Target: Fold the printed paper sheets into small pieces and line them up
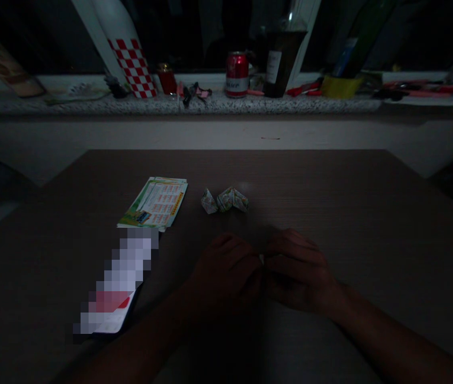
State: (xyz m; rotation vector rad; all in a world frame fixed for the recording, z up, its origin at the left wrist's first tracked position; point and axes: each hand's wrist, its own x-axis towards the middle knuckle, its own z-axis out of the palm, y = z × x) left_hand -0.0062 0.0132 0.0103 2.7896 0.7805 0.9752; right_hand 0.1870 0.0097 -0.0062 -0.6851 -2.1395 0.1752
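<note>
My left hand (228, 269) and my right hand (300, 269) meet fingertip to fingertip just above the table, both closed in a pinch. Between them shows a pale sliver of a small piece of paper (261, 260); my fingers hide nearly all of it. Beyond my hands stand small folded paper pieces: a single one (209, 202) on the left and a joined, zigzag one (232, 200) beside it. To the left lies a stack of printed paper sheets (158, 202) with calendar grids on top.
A lit phone (116, 288), its screen blurred out, lies left of my left forearm on the brown table (330, 181). Along the granite windowsill (210, 106) stand a red can (237, 74), a checkered bottle (132, 66), a dark bottle (282, 61) and a yellow holder (340, 87).
</note>
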